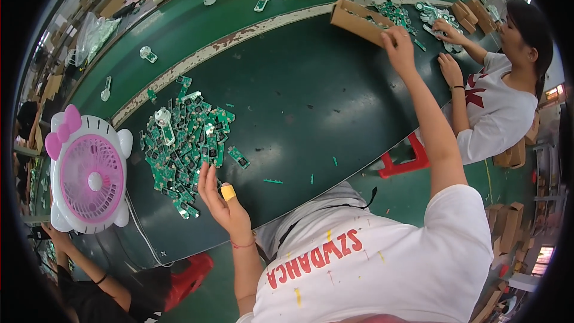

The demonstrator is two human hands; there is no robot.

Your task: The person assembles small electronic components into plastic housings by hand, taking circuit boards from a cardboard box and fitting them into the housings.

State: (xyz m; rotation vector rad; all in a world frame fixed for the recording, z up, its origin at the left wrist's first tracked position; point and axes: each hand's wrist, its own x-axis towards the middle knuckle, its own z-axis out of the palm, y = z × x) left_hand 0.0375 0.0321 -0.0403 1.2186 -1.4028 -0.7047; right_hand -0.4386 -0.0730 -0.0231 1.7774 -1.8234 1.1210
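Note:
My left hand (227, 203) is at the near edge of a heap of small green circuit boards (185, 143), its fingers stretched out and a yellow wrap on the thumb. No board shows in its grip. A white device part (164, 125) with a round head lies on top of the heap. Far to the right, my right hand (399, 49) grips the near end of an open brown cardboard box (359, 23). The box lies at an angle by the table's far rail, and part of its contents is hidden by its wall.
A white and pink fan (92, 173) stands left of the heap. Beyond the rail, a green conveyor (227, 15) carries several white parts. A co-worker (496, 90) at the right handles more parts; another person's arm (89, 269) shows lower left. Green strips (273, 181) lie near the table edge.

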